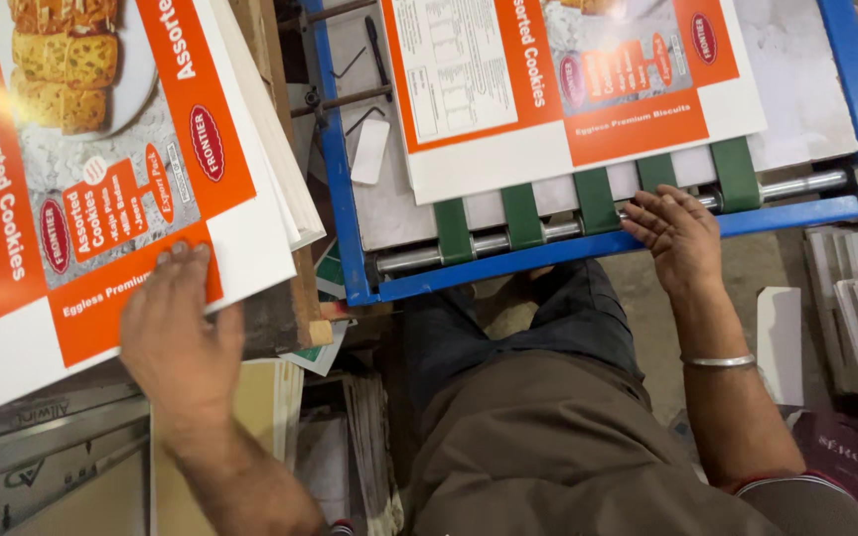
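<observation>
The left hand (179, 333) is laid flat, fingers spread, on a stack of printed carton sheets (101, 189). The right hand (679, 233) is rested open on the blue machine frame (548, 256), beside green belts (523, 215).

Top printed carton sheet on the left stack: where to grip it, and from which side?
Probably the near edge of the top carton sheet, coming from below it in the view. That white margin overhangs the stack toward the person, and the left hand already lies flat there. The sheet is thin and flat, so a pinch at this free edge suits it.
</observation>
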